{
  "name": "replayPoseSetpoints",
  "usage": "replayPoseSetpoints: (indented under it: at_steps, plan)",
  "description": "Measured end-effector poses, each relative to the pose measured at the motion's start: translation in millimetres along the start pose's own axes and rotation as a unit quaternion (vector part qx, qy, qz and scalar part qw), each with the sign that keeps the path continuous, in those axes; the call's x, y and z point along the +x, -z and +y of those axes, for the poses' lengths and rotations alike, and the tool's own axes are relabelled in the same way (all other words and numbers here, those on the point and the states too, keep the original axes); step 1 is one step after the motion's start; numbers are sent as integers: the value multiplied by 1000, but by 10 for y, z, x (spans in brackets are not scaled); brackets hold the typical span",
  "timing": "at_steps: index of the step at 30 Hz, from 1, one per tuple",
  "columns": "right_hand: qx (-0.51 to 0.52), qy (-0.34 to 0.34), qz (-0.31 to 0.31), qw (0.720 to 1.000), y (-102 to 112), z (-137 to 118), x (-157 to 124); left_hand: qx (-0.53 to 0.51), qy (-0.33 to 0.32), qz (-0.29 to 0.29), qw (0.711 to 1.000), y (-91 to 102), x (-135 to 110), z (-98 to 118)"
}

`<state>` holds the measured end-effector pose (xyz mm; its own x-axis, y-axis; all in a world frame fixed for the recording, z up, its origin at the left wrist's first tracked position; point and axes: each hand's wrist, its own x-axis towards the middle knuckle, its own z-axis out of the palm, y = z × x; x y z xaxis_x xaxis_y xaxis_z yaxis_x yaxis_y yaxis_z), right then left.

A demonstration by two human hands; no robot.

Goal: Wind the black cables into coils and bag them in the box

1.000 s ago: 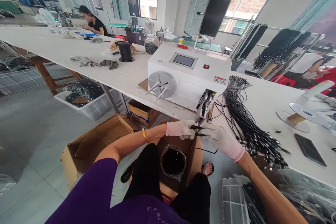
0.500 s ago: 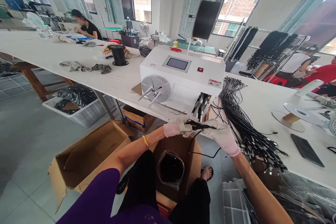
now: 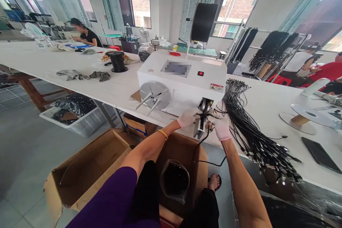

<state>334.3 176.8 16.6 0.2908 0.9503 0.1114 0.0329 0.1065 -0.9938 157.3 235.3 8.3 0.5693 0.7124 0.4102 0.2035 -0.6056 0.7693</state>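
Observation:
My gloved left hand (image 3: 187, 118) is closed on one side of a coiled black cable (image 3: 205, 114). On the other side my gloved right hand (image 3: 220, 125) grips the same coil. The coil sits across the metal tying slot (image 3: 201, 127) at the front right of a white machine (image 3: 181, 89). On the machine's front, a round winding disc (image 3: 156, 94) with two rods is left of my hands. A large bundle of black cables (image 3: 248, 131) with metal plugs lies on the table to the right of my right hand. My fingertips are partly hidden.
Below me, an open cardboard box (image 3: 199, 171) holds a clear plastic bag (image 3: 175, 180) of dark items. Another open carton (image 3: 88, 171) stands left. A phone (image 3: 320, 153) and a white spool (image 3: 303, 114) lie right. Co-workers sit at the far left and right.
Both hands have moved forward and up with the coiled cable, from in front of the table edge into the machine's slot. The view has shifted slightly.

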Motion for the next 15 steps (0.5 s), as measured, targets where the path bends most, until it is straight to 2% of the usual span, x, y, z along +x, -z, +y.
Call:
replayPoseSetpoints:
  at_steps: [5, 8, 11, 15]
  plan:
    - [18, 26, 12, 999, 23, 170, 155, 83, -47, 9, 995, -82, 128, -242]
    - [29, 41, 21, 999, 15, 248, 174, 104, -44, 5, 994, -123, 180, -340]
    - [55, 36, 27, 997, -24, 276, 149, 104, -44, 1, 994, -153, 186, -372]
    - [73, 12, 7, 997, -72, 227, 77, 63, -40, 34, 997, -146, 115, -295]
